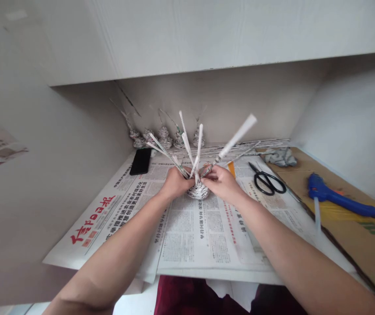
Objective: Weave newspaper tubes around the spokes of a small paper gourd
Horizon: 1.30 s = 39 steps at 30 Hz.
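Observation:
A small round piece woven from rolled newspaper (198, 190) stands upright on the newspaper sheets before me, with several pale paper tubes (199, 144) sticking up and fanning out from its top. My left hand (177, 180) closes around its left side, fingers at the base of the tubes. On the other side my right hand (220, 180) pinches a longer paper tube (236, 138) that slants up to the right. Some fingertips of both hands are hidden behind the tubes and the woven body.
Several finished-looking woven paper pieces (165, 138) line the back wall, beside a bundle of thin paper rolls (213, 150). A black phone (140, 161) lies at left. Black scissors (268, 180), a blue glue gun (341, 197) on cardboard (348, 245) and a crumpled grey cloth (281, 157) lie at right.

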Motion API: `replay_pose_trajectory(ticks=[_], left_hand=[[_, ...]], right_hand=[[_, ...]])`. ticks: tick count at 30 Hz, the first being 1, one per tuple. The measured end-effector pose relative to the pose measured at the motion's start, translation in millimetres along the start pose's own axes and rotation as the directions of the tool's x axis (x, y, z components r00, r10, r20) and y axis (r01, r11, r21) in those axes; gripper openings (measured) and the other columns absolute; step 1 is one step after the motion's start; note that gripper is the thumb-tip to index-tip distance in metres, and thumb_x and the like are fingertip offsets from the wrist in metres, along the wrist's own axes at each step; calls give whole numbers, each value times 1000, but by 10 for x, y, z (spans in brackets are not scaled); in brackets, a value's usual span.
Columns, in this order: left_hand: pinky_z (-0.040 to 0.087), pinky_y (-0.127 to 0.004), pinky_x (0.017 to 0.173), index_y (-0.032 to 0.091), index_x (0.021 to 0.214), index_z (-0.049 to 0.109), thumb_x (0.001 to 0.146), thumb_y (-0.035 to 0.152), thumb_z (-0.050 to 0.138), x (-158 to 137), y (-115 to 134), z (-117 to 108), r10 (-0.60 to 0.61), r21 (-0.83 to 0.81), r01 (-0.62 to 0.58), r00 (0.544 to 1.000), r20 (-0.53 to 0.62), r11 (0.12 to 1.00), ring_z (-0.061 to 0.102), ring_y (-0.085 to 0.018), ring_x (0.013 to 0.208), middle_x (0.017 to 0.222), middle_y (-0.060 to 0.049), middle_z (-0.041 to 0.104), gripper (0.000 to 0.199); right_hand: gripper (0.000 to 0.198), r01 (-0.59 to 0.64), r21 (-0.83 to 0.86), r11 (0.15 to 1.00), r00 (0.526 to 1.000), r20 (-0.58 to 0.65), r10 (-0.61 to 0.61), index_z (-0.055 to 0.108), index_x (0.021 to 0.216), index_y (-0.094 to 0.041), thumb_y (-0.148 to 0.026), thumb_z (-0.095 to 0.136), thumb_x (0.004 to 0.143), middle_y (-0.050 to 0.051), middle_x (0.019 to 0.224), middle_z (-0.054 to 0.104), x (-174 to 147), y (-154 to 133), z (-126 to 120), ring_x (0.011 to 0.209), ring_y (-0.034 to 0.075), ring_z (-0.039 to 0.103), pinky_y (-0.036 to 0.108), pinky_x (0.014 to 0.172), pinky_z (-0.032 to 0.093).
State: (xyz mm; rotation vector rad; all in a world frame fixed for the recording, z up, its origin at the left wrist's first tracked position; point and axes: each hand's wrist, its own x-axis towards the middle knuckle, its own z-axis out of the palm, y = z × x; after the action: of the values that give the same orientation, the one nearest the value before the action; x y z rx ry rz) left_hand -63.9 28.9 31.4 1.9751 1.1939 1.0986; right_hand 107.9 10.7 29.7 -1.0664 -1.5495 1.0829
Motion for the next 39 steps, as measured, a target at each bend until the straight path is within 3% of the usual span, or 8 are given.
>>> replay_pose_trajectory(ticks=[4,11,18,25,39], left_hand=[[43,-21,56,13,67,70,67,19,65,18,-35,-22,-17,-52,19,1000,23,998,59,-15,60,62,-1,66,8],[45,-23,60,13,66,67,58,16,72,41,-58,-45,-105,-250,105,994,16,962,58,-13,60,63,0,65,10],[41,-22,55,12,67,66,51,18,79,49,-74,-40,-208,-391,224,975,82,893,51,-10,54,59,2,61,21],[42,-22,59,10,68,65,48,18,82,57,-78,-76,-231,-428,277,960,158,860,52,-10,57,61,1,63,27],[42,-23,59,9,70,66,49,24,85,72,-150,-114,-186,-450,271,956,225,851,53,-10,57,63,-1,63,32]], right_hand=[[16,-22,-34,999,1000,16,23,55,78,-22,-33,66,75,-1,65,66,-22,-14,13,59,15,61,25,55,44],[19,68,-148,987,998,2,-68,51,74,-23,-37,62,79,-3,65,62,21,115,-38,60,15,57,25,56,40],[20,24,2,1000,997,74,-24,48,72,-22,-32,64,77,1,86,73,22,62,-45,76,16,66,29,70,47],[20,23,35,999,996,90,-26,48,71,-22,-30,66,75,3,92,74,28,62,-41,83,19,68,33,75,49],[19,70,32,997,988,138,-74,47,74,-23,-30,64,79,2,96,74,72,200,-97,89,19,68,35,80,49]])
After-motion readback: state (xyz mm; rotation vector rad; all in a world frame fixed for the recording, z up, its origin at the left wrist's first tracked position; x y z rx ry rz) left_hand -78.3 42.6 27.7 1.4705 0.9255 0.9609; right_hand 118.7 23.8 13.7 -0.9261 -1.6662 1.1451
